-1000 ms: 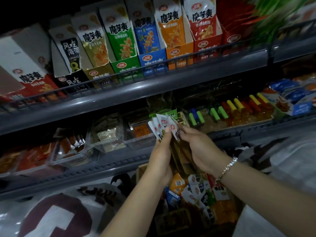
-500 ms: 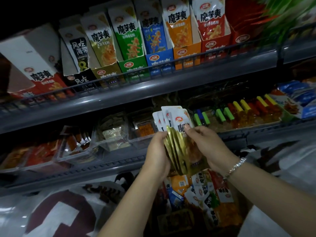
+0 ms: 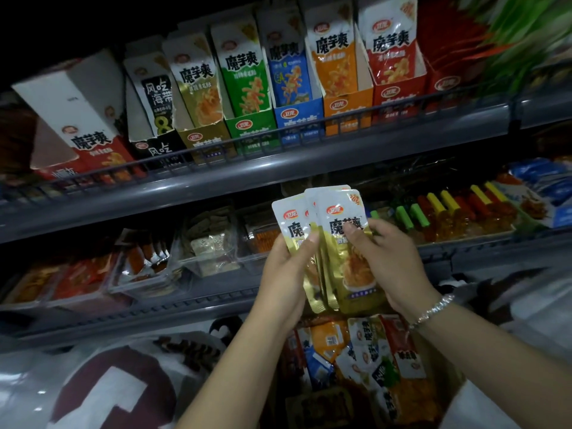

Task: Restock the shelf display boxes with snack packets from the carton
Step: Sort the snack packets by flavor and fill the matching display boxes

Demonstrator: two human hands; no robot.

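Hands (image 3: 337, 267) gripping gold packets (image 3: 334, 243), carton (image 3: 356, 407) holding mixed packets below

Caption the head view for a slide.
Both hands hold gold snack packets below the display boxes.

wire rail (image 3: 309, 126) fronting display boxes (image 3: 204, 97), open tops

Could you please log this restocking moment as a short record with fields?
setting: shop shelf, dim light
left hand: grips gold packets from the left
right hand: holds the same packets, thumb on the front one
packets: fanned, upright, white tops, gold bodies
matching box: gold box, upper shelf, between black and green boxes
carton: below the hands, holding mixed packets
wrist: bracelet on the right
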